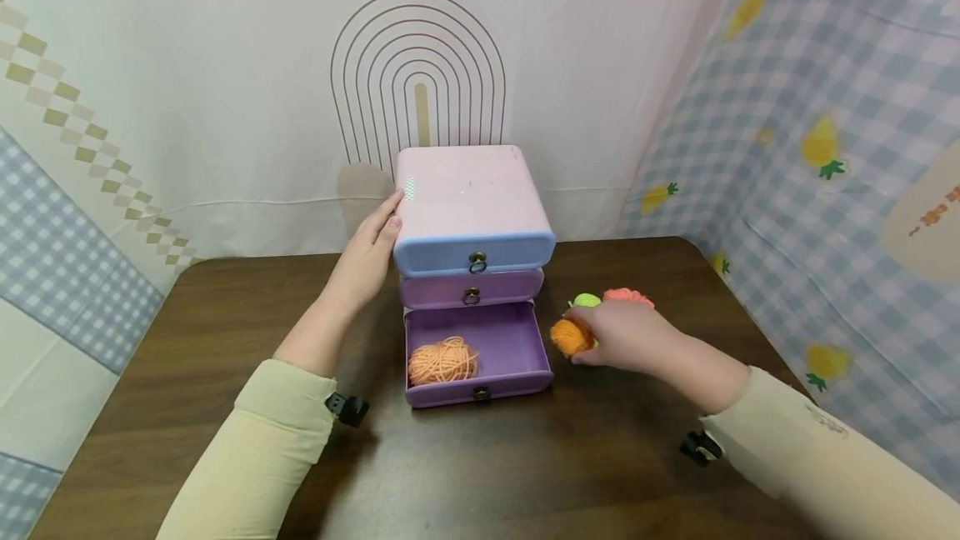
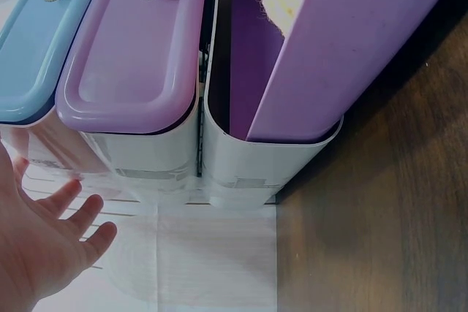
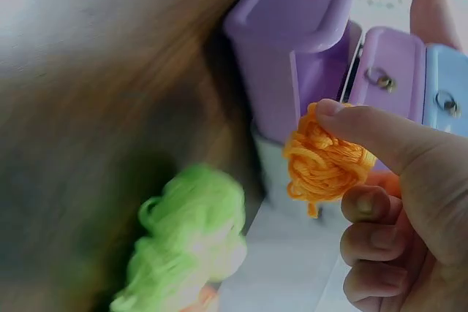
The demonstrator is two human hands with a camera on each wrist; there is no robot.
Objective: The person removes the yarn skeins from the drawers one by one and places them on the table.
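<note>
My right hand [image 1: 628, 336] pinches a small orange ball of yarn [image 3: 329, 155] between thumb and fingers, just right of the pulled-out drawer. Against the left side of a small drawer cabinet [image 1: 468, 190], my left hand [image 1: 367, 252] rests with its fingers extended. The bottom purple drawer [image 1: 510, 348] stands open, and a peach-orange yarn bundle [image 1: 442, 361] lies in its left part. Green yarn [image 3: 194, 224] is on the table beside the right hand, largely hidden by it in the head view. Coral-pink yarn [image 1: 628, 297] shows behind that hand.
Above the open drawer, the middle purple drawer [image 1: 510, 288] and top blue drawer [image 1: 517, 252] are closed, each with a ring pull. The cabinet stands toward the back of a dark wooden table [image 1: 225, 407]. Patterned cloth [image 1: 247, 98] hangs behind it and along the sides.
</note>
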